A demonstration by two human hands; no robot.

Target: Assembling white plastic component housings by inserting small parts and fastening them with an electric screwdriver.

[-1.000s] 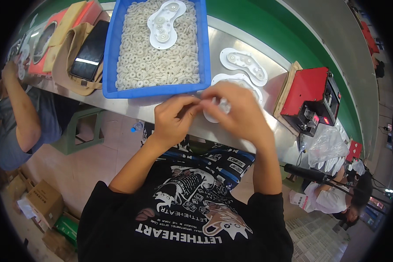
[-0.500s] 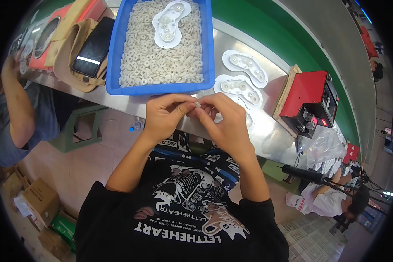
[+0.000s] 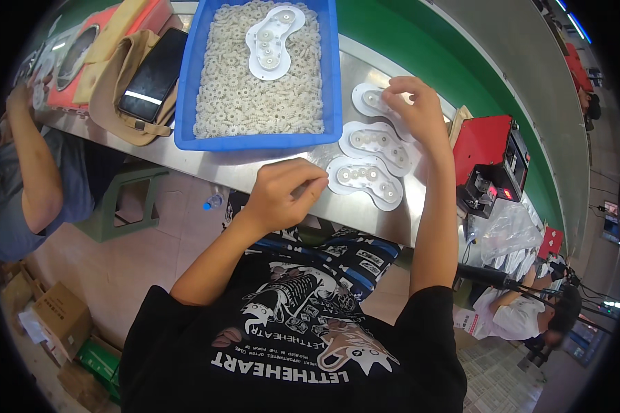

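My left hand [image 3: 282, 197] is closed in a loose curl, thumb against forefinger, over the front edge of the metal bench. Anything between its fingertips is hidden. My right hand [image 3: 418, 113] reaches over the farthest white plastic housing [image 3: 362, 102], its fingers bent and closed. Whatever it holds there cannot be made out, and it covers part of that housing. Nearer lie a middle housing [image 3: 355, 145] and a near housing [image 3: 335, 184], both with small round gears along their wavy shape. My left fingertips are closest to the near one.
A blue bin [image 3: 255, 143] full of small whitish gears [image 3: 255, 107] stands ahead, with another geared housing [image 3: 256, 58] on top. A phone [image 3: 155, 76] rests on a tan bag [image 3: 109, 96] at left. A red machine [image 3: 481, 146] stands right. Another person's arm [image 3: 38, 165] is far left.
My hands were together at a small gear by the bin and have separated. The right moved away and rightward to the farthest housing; the left stayed near, uncovering the near housing.
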